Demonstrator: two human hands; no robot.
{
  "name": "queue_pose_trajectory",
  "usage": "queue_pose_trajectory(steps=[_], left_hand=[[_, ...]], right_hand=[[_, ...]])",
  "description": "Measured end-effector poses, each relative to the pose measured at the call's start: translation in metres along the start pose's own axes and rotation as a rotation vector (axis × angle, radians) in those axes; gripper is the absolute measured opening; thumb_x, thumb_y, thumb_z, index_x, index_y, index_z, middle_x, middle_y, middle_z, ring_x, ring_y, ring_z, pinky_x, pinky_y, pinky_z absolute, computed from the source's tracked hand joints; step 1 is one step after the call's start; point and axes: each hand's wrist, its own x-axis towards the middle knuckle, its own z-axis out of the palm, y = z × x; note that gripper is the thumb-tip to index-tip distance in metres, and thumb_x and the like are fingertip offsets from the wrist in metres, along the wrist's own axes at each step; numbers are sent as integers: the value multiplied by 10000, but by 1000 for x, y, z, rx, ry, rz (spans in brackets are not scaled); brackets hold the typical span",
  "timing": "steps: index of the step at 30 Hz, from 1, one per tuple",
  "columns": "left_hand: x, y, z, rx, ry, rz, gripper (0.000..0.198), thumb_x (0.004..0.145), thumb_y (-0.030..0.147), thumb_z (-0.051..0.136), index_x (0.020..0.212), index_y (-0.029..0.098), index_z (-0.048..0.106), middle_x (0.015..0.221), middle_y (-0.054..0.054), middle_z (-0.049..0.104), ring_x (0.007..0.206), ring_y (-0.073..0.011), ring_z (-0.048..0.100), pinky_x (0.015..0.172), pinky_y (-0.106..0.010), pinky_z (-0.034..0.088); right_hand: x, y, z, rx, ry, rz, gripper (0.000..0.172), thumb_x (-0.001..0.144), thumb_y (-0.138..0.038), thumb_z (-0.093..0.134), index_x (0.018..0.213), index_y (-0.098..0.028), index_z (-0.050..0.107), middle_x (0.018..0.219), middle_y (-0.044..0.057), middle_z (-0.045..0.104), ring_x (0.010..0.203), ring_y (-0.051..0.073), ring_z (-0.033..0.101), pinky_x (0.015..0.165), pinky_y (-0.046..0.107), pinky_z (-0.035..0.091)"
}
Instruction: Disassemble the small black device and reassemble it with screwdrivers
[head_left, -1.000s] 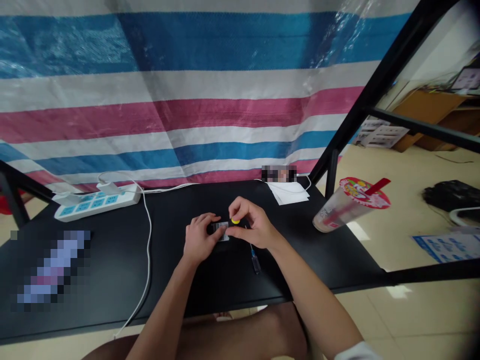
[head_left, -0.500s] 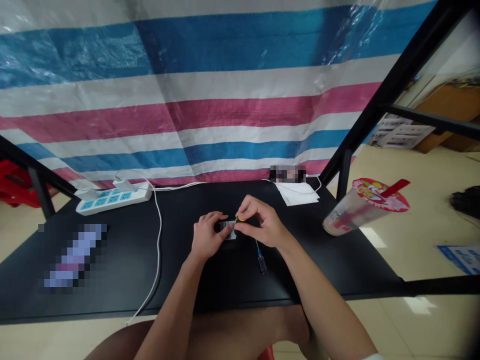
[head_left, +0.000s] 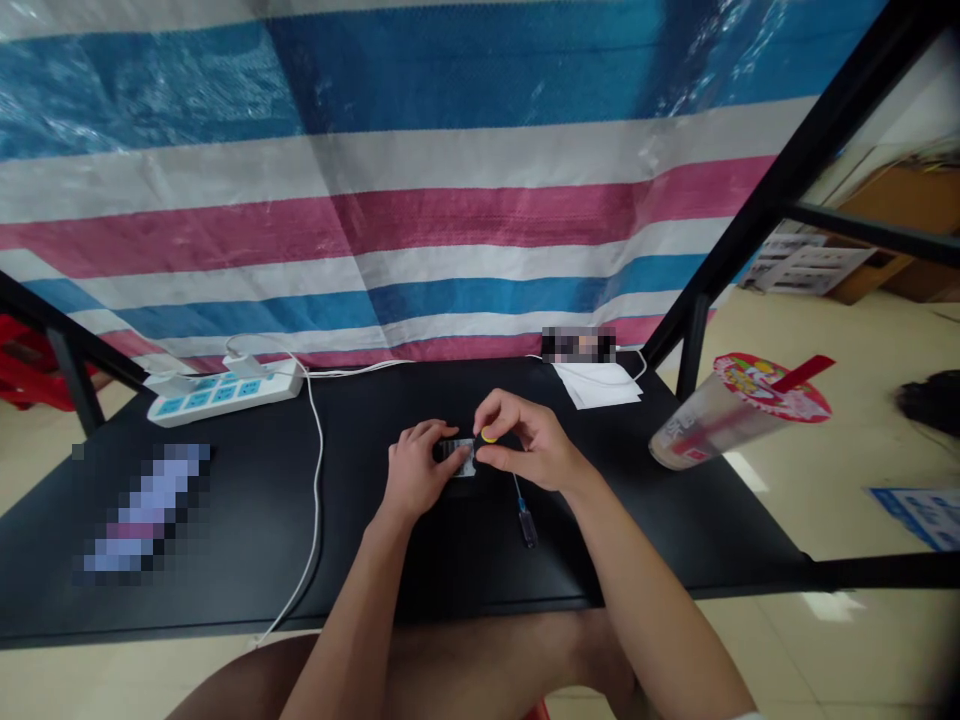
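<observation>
My left hand [head_left: 420,470] lies on the black tabletop, thumb and fingers closed around a small flat piece with a silvery, printed-looking face [head_left: 460,458]. The palm and fingers hide part of that piece. Just to its right, my right hand [head_left: 529,440] pinches a small yellow thing [head_left: 489,435] between curled fingers and thumb; its kind is too small to tell. A small gap separates the right fingertips from the silvery piece. Below the right hand, a small screwdriver-like tool [head_left: 528,525] with a dark, see-through handle and blue collar rests on the table.
A white power strip [head_left: 225,395] with plugs sits at the back left, its white cable [head_left: 319,480] crossing the table. A blurred-out item [head_left: 146,510] lies at left. White papers [head_left: 600,385] are at the back right. A tall drink cup [head_left: 720,415] with a red straw stands at the right edge.
My right hand has drawn slightly to the right, taking the yellow thing away from the edge of the silvery piece. My left hand keeps its hold. The view has shifted a little.
</observation>
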Motion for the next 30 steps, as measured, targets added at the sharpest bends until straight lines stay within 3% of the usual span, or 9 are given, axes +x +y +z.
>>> queue_pose_trajectory(steps=[3, 6, 9, 13, 17, 20, 26, 30], left_hand=[[0, 1, -1, 14, -20, 15, 307, 972, 433, 690, 1243, 296, 736, 1406, -58, 680, 1268, -319, 618, 1006, -469, 497], [-1, 3, -2, 27, -24, 18, 312, 987, 421, 676, 1264, 288, 730, 1416, -64, 671, 1262, -319, 620, 1009, -467, 507], [-2, 4, -3, 32, -35, 11, 303, 994, 419, 672, 1260, 288, 737, 1430, -62, 661, 1265, -323, 617, 1010, -475, 512], [0, 3, -4, 32, -57, 14, 289, 997, 404, 666, 1252, 291, 743, 1424, -53, 659, 1256, -323, 615, 1009, -472, 515], [3, 2, -4, 31, -65, 5, 302, 988, 376, 671, 1269, 283, 730, 1392, -52, 678, 1218, -312, 624, 984, -448, 524], [4, 2, -4, 36, -76, -8, 288, 990, 338, 661, 1266, 293, 730, 1388, -43, 680, 1215, -304, 624, 977, -443, 522], [2, 6, -5, 10, -58, -19, 262, 975, 371, 701, 1225, 302, 738, 1380, -30, 681, 1225, -297, 616, 999, -448, 506], [3, 7, -6, 14, -59, -32, 269, 977, 370, 696, 1236, 305, 729, 1372, -31, 686, 1219, -306, 618, 956, -443, 516]], right_hand=[[-2, -6, -3, 119, -97, 88, 82, 977, -241, 722, 1047, -210, 694, 1177, 88, 727, 1078, 183, 729, 977, 398, 585], [-2, -8, -4, 134, -99, 151, 74, 990, -239, 712, 1054, -207, 692, 1164, 95, 762, 1084, 190, 752, 951, 390, 607], [0, -5, -4, 0, -33, 62, 149, 894, -217, 827, 946, -209, 688, 1020, 49, 741, 947, 166, 746, 831, 326, 606], [2, -5, -1, -129, -5, -57, 244, 817, -163, 889, 886, -215, 660, 945, 9, 690, 834, 128, 684, 789, 301, 571], [1, -13, 1, -12, -137, -6, 99, 944, -164, 736, 1013, -218, 691, 1156, 83, 726, 1058, 182, 721, 945, 385, 585], [0, -14, 3, 91, -188, 64, 132, 984, -127, 670, 1075, -220, 694, 1189, 102, 756, 1135, 199, 737, 970, 393, 585], [-1, -3, 3, -59, 3, 15, 304, 771, -90, 901, 917, -227, 672, 965, 9, 676, 883, 126, 673, 803, 270, 543], [-2, -8, 0, -21, -115, 39, 236, 892, -121, 786, 1078, -237, 699, 1254, 95, 713, 1123, 203, 711, 994, 409, 570]])
